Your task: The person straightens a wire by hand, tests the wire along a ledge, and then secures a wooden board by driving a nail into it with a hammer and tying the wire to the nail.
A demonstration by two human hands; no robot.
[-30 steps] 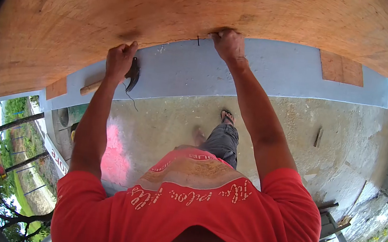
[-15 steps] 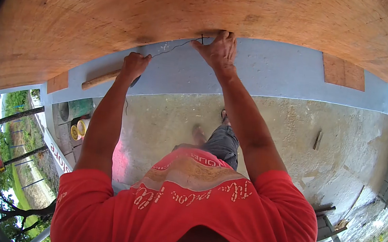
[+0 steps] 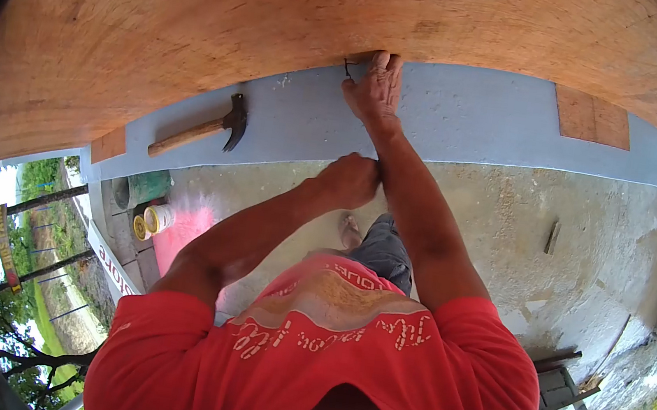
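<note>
My right hand (image 3: 376, 95) reaches up to the lower edge of a large plywood sheet (image 3: 303, 19), its fingers stretched out against the wood. Beside its thumb a short piece of dark wire (image 3: 349, 69) shows at the board's edge. My left hand (image 3: 352, 180) is closed in a fist next to my right forearm; whatever it may hold is hidden. A claw hammer (image 3: 199, 131) with a wooden handle lies to the left on the blue-grey painted surface (image 3: 473, 112).
A smaller plywood piece (image 3: 593, 117) sits at the right, against the blue-grey surface. On the floor are a green container (image 3: 140, 188), pails (image 3: 156, 220) and a small wood scrap (image 3: 552, 238). A sign (image 3: 110, 259) stands at the left.
My left hand has moved right and down from beside the hammer to my right forearm, uncovering the hammer. The wire that stretched between my hands no longer shows there. My right hand stays at the board's edge.
</note>
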